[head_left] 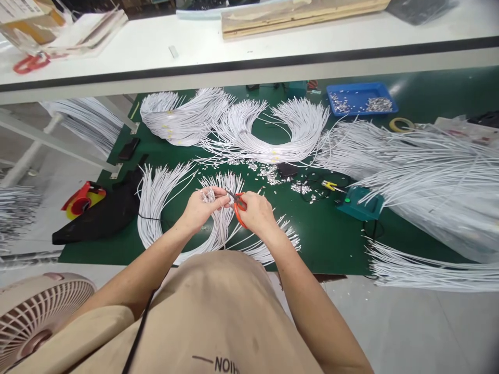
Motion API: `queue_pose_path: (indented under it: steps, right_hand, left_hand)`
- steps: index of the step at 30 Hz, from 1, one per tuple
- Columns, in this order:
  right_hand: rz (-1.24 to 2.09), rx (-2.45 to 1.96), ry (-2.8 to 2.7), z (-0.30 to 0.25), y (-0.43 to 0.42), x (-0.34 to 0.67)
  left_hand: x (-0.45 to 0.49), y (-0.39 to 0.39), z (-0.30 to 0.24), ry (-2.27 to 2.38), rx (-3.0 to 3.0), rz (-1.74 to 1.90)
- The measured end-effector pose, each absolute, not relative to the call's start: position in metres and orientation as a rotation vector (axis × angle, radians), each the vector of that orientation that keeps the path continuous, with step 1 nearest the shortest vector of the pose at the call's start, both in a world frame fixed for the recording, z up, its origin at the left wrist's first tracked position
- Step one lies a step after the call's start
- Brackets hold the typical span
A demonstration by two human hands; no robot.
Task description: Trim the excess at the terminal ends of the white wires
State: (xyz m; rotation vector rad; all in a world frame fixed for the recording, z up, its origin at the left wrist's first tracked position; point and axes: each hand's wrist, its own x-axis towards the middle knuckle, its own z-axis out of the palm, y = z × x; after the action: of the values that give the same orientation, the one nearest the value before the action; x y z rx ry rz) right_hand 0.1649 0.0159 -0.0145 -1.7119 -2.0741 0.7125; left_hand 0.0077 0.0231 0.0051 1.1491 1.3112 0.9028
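My right hand is closed round the orange handles of a pair of scissors, whose dark blades point left. Close beside the blades, my left hand pinches the tips of some white wires from a curved bundle. The blades reach my left fingertips; whether they touch a wire I cannot tell. A second upright end of the bundle stands to the left. Small whitish cut pieces lie scattered just beyond my hands.
More white wire bundles lie across the green table. A blue tray holds small pieces. A teal device and yellow-handled cutters are at right, a red tape dispenser at left. A white shelf crosses above.
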Motion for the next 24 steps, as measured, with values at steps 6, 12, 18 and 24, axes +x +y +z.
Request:
queue_pose_path:
  steps: [6,12,18,24]
  right_hand:
    - [0.582,-1.712,-2.173,-0.012,0.016,0.166]
    - [0.638,-1.646,-2.056,-0.023,0.014,0.165]
    - [1.072,-1.52,-1.51,-0.023,0.019,0.166]
    - [1.389,-1.256,-1.007,-0.009,0.024,0.157]
  left_hand:
    - [0.005,0.023,0.003,1.308,1.152,0.895]
    - [0.005,0.022,0.004,1.26,1.157,0.882]
    - [0.007,0.021,0.006,1.334,1.168,0.856]
    - [0.011,0.019,0.007,1.353,1.204,0.846]
